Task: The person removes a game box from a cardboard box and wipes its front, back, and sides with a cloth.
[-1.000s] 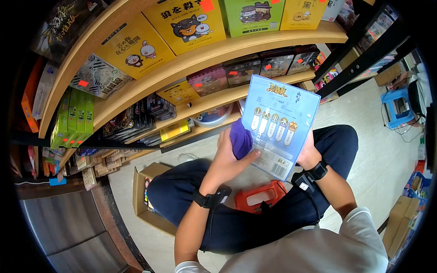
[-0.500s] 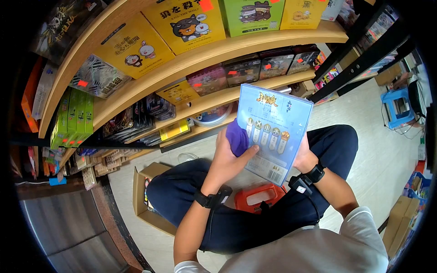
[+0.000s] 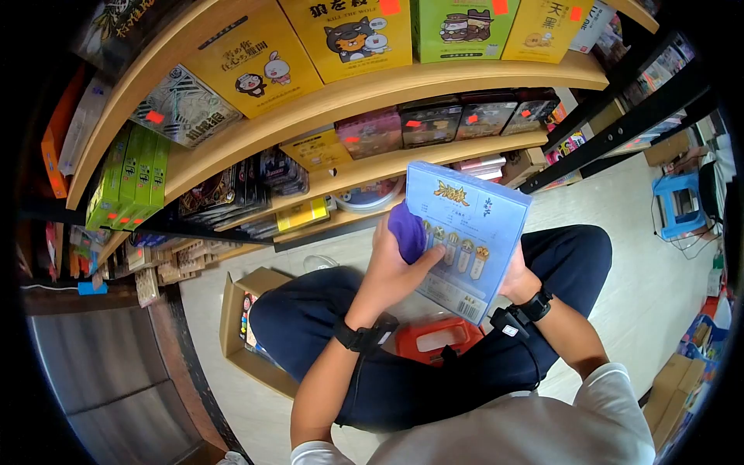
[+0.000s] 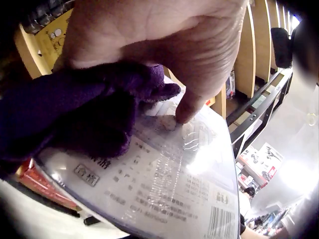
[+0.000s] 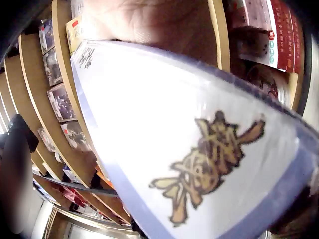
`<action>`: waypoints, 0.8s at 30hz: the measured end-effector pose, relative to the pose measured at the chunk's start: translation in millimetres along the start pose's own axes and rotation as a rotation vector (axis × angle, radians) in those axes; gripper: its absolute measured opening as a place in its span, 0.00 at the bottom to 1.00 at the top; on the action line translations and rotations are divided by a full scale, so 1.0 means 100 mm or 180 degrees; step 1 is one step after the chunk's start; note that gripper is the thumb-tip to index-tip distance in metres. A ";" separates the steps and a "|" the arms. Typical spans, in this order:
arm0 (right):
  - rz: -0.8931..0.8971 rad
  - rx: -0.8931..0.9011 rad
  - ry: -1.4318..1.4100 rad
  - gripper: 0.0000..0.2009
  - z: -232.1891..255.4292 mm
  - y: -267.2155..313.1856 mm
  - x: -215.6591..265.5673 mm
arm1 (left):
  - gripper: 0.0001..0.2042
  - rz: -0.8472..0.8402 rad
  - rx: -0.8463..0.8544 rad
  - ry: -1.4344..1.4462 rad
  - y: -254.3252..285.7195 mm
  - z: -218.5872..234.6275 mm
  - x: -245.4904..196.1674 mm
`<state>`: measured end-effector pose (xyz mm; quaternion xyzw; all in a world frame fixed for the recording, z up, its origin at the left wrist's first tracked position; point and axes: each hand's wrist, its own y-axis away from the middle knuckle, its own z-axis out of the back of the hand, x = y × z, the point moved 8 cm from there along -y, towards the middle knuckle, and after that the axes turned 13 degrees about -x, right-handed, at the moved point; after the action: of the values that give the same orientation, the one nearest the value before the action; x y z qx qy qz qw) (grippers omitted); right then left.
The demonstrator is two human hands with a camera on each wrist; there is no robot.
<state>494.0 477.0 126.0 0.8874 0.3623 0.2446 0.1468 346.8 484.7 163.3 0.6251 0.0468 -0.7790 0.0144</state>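
Observation:
A flat light-blue game box (image 3: 496, 225), its back printed with gold lettering, several emblems and a barcode, is held up over the lap, tilted. My left hand (image 3: 391, 267) holds a bunched purple cloth (image 3: 408, 235) against the box's left edge, thumb lying on the printed face. Up close in the left wrist view, the purple cloth (image 4: 94, 114) overlaps the clear shiny surface of the box (image 4: 164, 184). From the right side my right hand (image 3: 518, 277) grips the box, its fingers hidden behind it. The right wrist view shows gold lettering on a side of the box (image 5: 134, 109).
Wooden shelves (image 3: 372, 93) of boxed games rise in front. Beside the left knee stands an open cardboard carton (image 3: 232, 333) with items inside. A red object (image 3: 442, 339) lies on the floor between the legs. A blue stool (image 3: 678, 205) is at right.
The box has come lower and nearer the body, and its top edge now shows. Both hands keep their hold, the cloth still in the left. The head view has shifted slightly.

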 end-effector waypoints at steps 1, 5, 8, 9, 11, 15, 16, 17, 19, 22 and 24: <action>-0.0008 0.0038 0.0040 0.39 -0.01 0.00 -0.02 | 0.33 -0.0012 -0.0005 0.0015 0.00 0.00 0.01; -0.0058 0.0013 0.0139 0.36 -0.01 -0.01 -0.08 | 0.29 0.0120 -0.0045 0.0233 -0.02 0.01 0.03; -0.0022 -0.0225 0.0481 0.35 -0.04 0.00 -0.14 | 0.27 0.0676 -0.0016 0.0666 -0.03 0.02 -0.03; -0.0020 -0.0239 0.0579 0.35 -0.10 0.01 -0.15 | 0.26 0.0840 0.0004 0.0737 -0.03 0.03 -0.08; -0.0022 -0.0305 0.0681 0.35 -0.18 0.03 -0.18 | 0.26 0.1046 0.0003 0.0815 -0.02 0.03 -0.08; -0.0057 -0.0270 0.0631 0.35 -0.19 0.04 -0.21 | 0.26 0.1247 -0.0049 0.1090 0.00 0.02 -0.03; -0.0065 -0.0201 0.0598 0.35 -0.18 0.04 -0.21 | 0.26 0.1302 -0.0049 0.1218 0.00 0.01 -0.02; -0.0051 -0.0170 0.0585 0.35 -0.19 0.05 -0.20 | 0.26 0.1314 -0.0040 0.1231 0.00 0.02 -0.04; -0.0021 -0.0107 0.0559 0.35 -0.21 0.05 -0.18 | 0.27 0.1336 -0.0023 0.1260 0.00 0.03 -0.08; 0.0010 -0.0373 0.0736 0.36 -0.15 0.05 -0.15 | 0.28 0.1167 0.0024 0.1219 -0.01 0.01 -0.07; -0.0049 -0.0317 0.0426 0.36 -0.06 0.01 -0.15 | 0.29 0.1084 0.0098 0.1162 -0.02 0.01 -0.12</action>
<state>482.6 465.9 126.6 0.8578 0.3654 0.3199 0.1681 348.6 486.3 175.4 0.7544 -0.0693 -0.6402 0.1273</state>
